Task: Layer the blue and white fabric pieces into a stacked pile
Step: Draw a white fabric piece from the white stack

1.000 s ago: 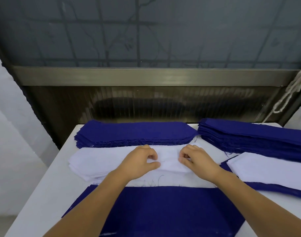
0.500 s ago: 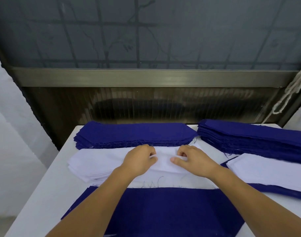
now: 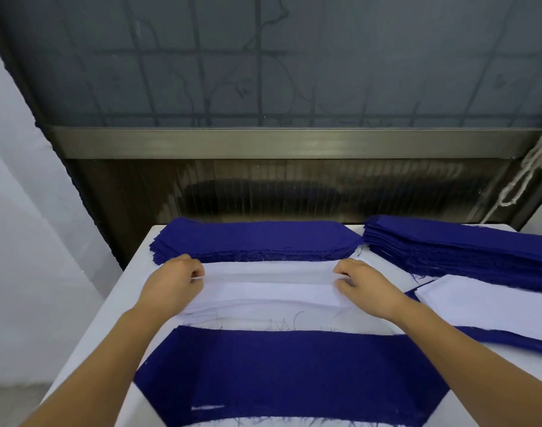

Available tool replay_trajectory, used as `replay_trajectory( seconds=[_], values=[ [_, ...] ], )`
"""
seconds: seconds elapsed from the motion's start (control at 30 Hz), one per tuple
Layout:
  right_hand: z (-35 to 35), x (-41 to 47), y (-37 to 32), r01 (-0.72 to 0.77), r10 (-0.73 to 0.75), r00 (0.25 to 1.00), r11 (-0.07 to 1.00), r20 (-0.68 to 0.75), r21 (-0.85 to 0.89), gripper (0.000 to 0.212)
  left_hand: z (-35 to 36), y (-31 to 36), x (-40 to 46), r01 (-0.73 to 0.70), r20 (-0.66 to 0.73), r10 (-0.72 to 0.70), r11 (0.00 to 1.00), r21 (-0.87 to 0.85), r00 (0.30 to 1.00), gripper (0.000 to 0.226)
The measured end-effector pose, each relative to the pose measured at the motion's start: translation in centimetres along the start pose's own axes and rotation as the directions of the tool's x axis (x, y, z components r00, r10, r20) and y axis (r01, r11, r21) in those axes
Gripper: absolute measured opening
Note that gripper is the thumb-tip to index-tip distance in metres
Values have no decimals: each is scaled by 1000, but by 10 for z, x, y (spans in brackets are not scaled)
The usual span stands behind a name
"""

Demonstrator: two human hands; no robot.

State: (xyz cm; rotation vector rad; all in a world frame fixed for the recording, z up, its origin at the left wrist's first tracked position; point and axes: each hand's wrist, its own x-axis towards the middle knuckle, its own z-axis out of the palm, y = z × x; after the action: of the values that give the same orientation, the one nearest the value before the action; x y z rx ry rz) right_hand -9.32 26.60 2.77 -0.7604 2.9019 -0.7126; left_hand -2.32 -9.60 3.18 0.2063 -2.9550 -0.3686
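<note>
White-covered surface (image 3: pixel 87 328), person standing at its near edge, both arms reaching forward; stack of thin white fabric strips (image 3: pixel 268 291) lies across the middle, long axis running left to right, square to the arms. Left hand (image 3: pixel 174 286) sits at the stack's left end, right hand (image 3: pixel 363 286) at its right end, the two well apart with the strip spanning between them; fingers of each curl in and pinch the edge of the topmost white piece, thumbs tucked toward the cloth; whether one ply or two is caught I cannot tell, the layers being too thin and pale to separate by eye.

Just nearer the person than the white stack, a broad dark blue fabric piece (image 3: pixel 294 374) lies flat with frayed edges, its long axis parallel to the white one; this looks like the landing spot, directly behind the hands as they face, so the coming move is likely a straight pull toward the body, both ends carried level. Neither hand is nearer; the grip is symmetric.

Beyond the white stack, touching its far edge, a pile of dark blue cut pieces (image 3: pixel 254 243); to the right, a second, taller blue pile (image 3: pixel 460 251), angled; below that, a white piece resting on blue (image 3: pixel 491 306), seemingly a layered pile already begun. Knotted white cord (image 3: pixel 528 167) hangs at the far right.
</note>
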Motion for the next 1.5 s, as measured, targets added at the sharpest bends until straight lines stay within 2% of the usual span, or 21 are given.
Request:
replay_trajectory(
  seconds=[0.1, 0.17, 0.2, 0.27, 0.33, 0.4, 0.43, 0.5, 0.57, 0.6, 0.67, 0.73, 0.8, 0.87, 0.93, 1.0, 1.13, 1.27, 1.37, 1.43, 1.5],
  values=[
    [-8, -27, -6, 20, -20, 997, 1000, -74, 7, 11, -12, 4, -23, -57, -39, 57, 998, -15, 998, 17],
    [-15, -57, -5, 37, -34, 996, 999, -78, 35, 8, -20, 4, -47, -135, -12, 134, 989, -61, 991, 16],
    [-18, -74, -3, 43, -41, 999, 998, -33, 55, 9, -26, 2, -59, -166, 43, 171, 981, -98, 984, 15],
    [-26, -105, 1, 2, -19, 990, 992, 137, 126, 13, -36, 0, -79, -160, 247, 208, 966, -202, 946, 14],
    [-32, -124, 1, -88, 23, 951, 976, 307, 200, 16, -42, 3, -91, -97, 466, 228, 953, -288, 855, 13],
    [-34, -131, 3, -146, 53, 925, 964, 376, 222, 20, -41, 10, -92, -107, 553, 262, 949, -297, 791, 14],
    [-35, -131, 3, -164, 75, 926, 962, 370, 217, 21, -39, 14, -90, -117, 546, 266, 949, -292, 794, 13],
    [-35, -127, 3, -179, 123, 956, 964, 266, 196, 22, -36, 20, -85, -96, 436, 228, 948, -304, 871, 13],
    [-34, -123, 1, -134, 129, 991, 980, 43, 147, 21, -37, 24, -81, -104, 209, 181, 937, -334, 961, 17],
    [-33, -121, 0, -90, 99, 991, 990, -85, 108, 19, -38, 25, -80, -148, 79, 185, 930, -336, 980, 21],
    [-29, -122, 0, 15, -15, 953, 1000, -303, -2, 16, -40, 25, -85, -260, -104, 239, 911, -321, 965, 29],
    [-23, -128, 6, 122, -175, 891, 981, -418, -152, 16, -40, 20, -94, -338, -139, 310, 898, -281, 940, 39],
    [-12, -138, 16, 206, -306, 856, 941, -416, -268, 20, -33, 14, -106, -426, -98, 414, 881, -205, 905, 43],
    [3, -149, 23, 267, -382, 854, 905, -353, -331, 37, -17, 11, -118, -487, -34, 489, 857, -170, 872, 45],
    [16, -155, 25, 331, -440, 854, 871, -279, -362, 52, 0, 9, -128, -493, 10, 501, 856, -155, 866, 43],
    [22, -157, 23, 349, -450, 853, 868, -264, -353, 59, 12, 7, -133, -458, 28, 468, 873, -166, 883, 40],
    [20, -157, 23, 326, -425, 862, 881, -275, -343, 40, 14, 7, -131, -454, 40, 464, 878, -151, 885, 39],
    [16, -159, 23, 339, -414, 885, 887, -214, -314, 44, 11, 8, -128, -463, 66, 475, 875, -141, 877, 36],
    [13, -163, 25, 332, -373, 918, 907, -130, -260, 23, 9, 5, -128, -451, 62, 466, 877, -166, 883, 19],
    [10, -166, 26, 317, -349, 931, 916, -102, -244, 22, 7, 3, -130, -451, 78, 470, 874, -183, 879, 3],
    [7, -165, 26, 307, -340, 935, 917, -96, -256, 21, 5, 2, -130, -437, 100, 459, 880, -186, 883, 19]
  ],
)
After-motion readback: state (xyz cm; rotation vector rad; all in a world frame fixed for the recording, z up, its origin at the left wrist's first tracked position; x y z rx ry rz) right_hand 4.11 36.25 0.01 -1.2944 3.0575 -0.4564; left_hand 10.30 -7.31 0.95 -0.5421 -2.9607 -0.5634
